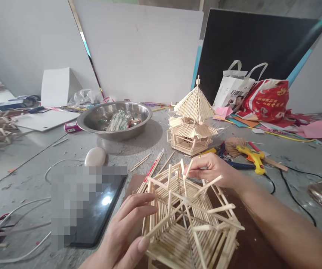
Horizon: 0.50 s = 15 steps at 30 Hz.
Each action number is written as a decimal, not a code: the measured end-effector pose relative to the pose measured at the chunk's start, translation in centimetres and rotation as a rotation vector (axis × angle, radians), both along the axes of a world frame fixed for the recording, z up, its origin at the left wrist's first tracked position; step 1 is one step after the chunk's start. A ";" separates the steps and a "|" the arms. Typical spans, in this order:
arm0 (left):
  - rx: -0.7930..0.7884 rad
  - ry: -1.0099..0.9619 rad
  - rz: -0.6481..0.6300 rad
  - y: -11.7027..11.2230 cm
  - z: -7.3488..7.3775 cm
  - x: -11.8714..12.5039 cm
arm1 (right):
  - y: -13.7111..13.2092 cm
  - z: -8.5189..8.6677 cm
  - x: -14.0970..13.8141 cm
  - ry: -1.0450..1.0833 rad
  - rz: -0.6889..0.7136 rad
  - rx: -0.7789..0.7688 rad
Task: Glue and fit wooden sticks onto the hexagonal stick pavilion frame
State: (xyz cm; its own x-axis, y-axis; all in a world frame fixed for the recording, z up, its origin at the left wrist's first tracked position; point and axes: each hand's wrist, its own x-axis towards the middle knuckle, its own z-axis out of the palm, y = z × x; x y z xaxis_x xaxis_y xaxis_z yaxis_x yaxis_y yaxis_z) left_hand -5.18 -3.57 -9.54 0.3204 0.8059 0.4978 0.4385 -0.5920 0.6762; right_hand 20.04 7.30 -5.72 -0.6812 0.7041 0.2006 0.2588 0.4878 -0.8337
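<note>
A many-sided pavilion model (185, 201) of thin wooden sticks, with spoke-like sticks meeting at a central hub, sits on a brown board (250, 239). My left hand (124, 231) grips its left side, thumb on the near edge and fingers along the farther part. At the far edge, the fingers of my right hand (210, 168) are pinched together around a short upright stick of the model; the fingertips are partly hidden. Beyond it stands a taller pavilion model (193, 130) with a pointed roof, built from the same kind of sticks.
Left of the board lies a dark tablet (102, 213), partly blurred out, by a white mouse-like object (95, 157) and cables. Behind are a steel basin (114, 127) with packets, loose sticks (141, 162), and a yellow glue gun (252, 157). Bags (266, 99) stand back right.
</note>
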 end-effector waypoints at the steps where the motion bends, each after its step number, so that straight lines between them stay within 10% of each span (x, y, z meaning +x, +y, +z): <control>1: -0.002 0.004 0.002 0.0 0.0 0.0 | 0.0 0.1 0.0 0.000 0.004 0.000; 15: -0.041 -0.001 0.043 -0.1 0.4 0.1 | -0.4 0.3 -0.1 -0.007 -0.026 -0.029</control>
